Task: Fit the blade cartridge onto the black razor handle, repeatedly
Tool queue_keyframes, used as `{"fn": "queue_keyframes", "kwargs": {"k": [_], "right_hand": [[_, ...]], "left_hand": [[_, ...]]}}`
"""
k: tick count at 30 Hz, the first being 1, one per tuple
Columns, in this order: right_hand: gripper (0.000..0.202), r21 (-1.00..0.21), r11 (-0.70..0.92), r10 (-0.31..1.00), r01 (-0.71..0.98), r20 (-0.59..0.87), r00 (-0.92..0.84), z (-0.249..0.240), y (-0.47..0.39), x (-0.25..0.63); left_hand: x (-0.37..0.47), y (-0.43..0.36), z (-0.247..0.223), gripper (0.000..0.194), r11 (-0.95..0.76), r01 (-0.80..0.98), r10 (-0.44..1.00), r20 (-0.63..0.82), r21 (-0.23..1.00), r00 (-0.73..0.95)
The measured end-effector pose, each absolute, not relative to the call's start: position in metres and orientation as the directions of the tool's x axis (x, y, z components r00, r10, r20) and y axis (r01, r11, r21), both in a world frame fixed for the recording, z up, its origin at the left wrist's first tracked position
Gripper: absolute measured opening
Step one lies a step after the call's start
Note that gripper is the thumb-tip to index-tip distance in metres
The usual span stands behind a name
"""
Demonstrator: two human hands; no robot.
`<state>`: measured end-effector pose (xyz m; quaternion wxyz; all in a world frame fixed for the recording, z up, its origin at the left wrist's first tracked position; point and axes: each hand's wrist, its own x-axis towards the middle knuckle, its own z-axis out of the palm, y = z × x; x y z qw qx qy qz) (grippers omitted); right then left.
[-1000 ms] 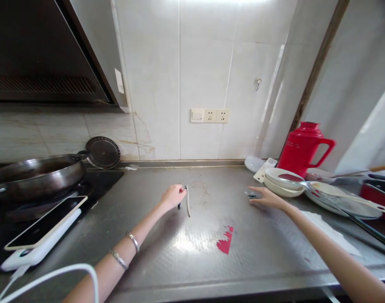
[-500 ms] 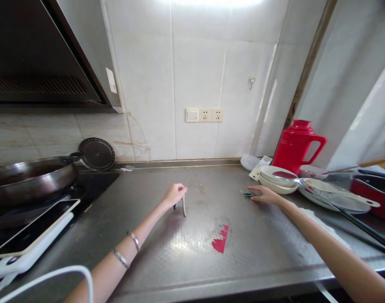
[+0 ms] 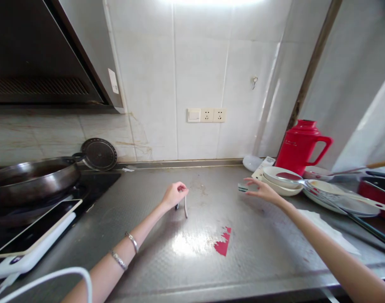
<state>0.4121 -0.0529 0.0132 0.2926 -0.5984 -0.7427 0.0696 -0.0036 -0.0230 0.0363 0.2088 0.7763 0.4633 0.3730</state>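
Observation:
My left hand (image 3: 176, 195) is closed in a pinch above the middle of the steel counter (image 3: 142, 256). From its fingers a thin pale cord (image 3: 186, 208) hangs down, its lower end near the counter. A small dark piece (image 3: 176, 206) shows just under the same hand; whether it belongs to the cord I cannot tell. To the right, my right hand (image 3: 262, 190) has its thumb and forefinger spread apart. At its fingertips is a small clear piece with dark green stripes (image 3: 242, 188). No firm grip on it shows.
A torn red patch (image 3: 223, 243) lies on the counter in front. On the right stand white bowls (image 3: 282, 190), plates with utensils and a red thermos (image 3: 298, 147). A pan (image 3: 34, 179), a phone (image 3: 37, 229) and a white cable (image 3: 56, 270) are on the left.
My right hand's fingers have spread wider, and the striped clear piece has shifted slightly left and away from me. My left hand stays nearly in place with the cord. The view has turned slightly.

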Motion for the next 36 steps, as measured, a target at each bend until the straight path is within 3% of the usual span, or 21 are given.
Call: {"fn": "queue_keyframes", "kwargs": {"k": [3, 7, 10, 18, 28, 36], "right_hand": [[0.065, -0.468, 0.352, 0.906, 0.811, 0.387, -0.170, 0.024, -0.053, 0.380], [0.064, -0.420, 0.496, 0.843, 0.760, 0.444, -0.304, 0.039, -0.055, 0.331], [0.065, -0.378, 0.598, 0.779, 0.707, 0.479, -0.404, 0.048, -0.062, 0.295], [0.063, -0.375, 0.726, 0.684, 0.576, 0.477, -0.552, 0.055, -0.085, 0.233], [0.063, -0.429, 0.680, 0.733, 0.595, 0.432, -0.526, 0.036, -0.081, 0.225], [0.038, -0.378, 0.643, 0.761, 0.667, 0.415, -0.499, 0.019, -0.084, 0.252]], "left_hand": [[-0.004, -0.030, 0.044, 0.027, -0.557, 0.635, 0.830, 0.383, 0.536, 0.405], [0.004, -0.040, 0.047, 0.059, -0.671, 0.659, 0.741, 0.305, 0.339, 0.598], [0.010, -0.045, 0.047, 0.070, -0.724, 0.636, 0.689, 0.322, 0.265, 0.650], [0.007, -0.052, 0.053, 0.058, -0.774, 0.585, 0.632, 0.349, 0.240, 0.692], [-0.001, -0.039, 0.043, 0.047, -0.743, 0.629, 0.669, 0.273, 0.231, 0.691], [0.006, 0.003, 0.024, 0.041, -0.606, 0.770, 0.793, 0.225, 0.198, 0.566]]}}
